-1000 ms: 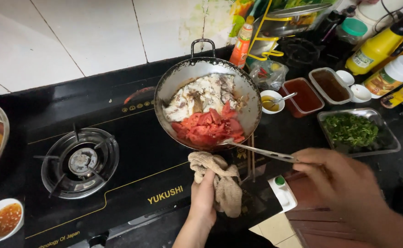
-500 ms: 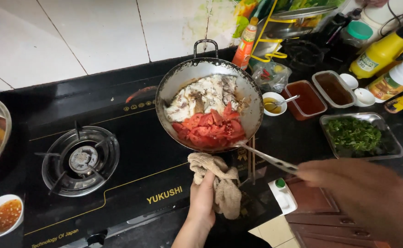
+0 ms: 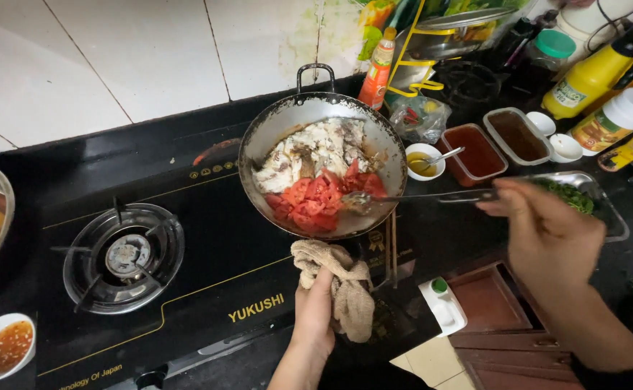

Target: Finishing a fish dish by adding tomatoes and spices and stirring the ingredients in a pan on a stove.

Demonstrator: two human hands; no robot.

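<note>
Wok (image 3: 273,130) sits right of burner (image 3: 123,256), left of sauce trays (image 3: 475,152).

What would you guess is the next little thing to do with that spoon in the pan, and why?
Probably nudge the long metal spoon under the red tomato pieces to spread them: they sit heaped on the near side of the round steel wok, beside the pale fish, while the left hand steadies it through a beige cloth.

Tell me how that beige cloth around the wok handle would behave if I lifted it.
The cloth would probably go limp: it already sags in loose folds below the left hand. It looks light for its bulk, being thin and crumpled. Its coarse weave should grip rather than slip, though it may slide off the wok handle once released.
</note>
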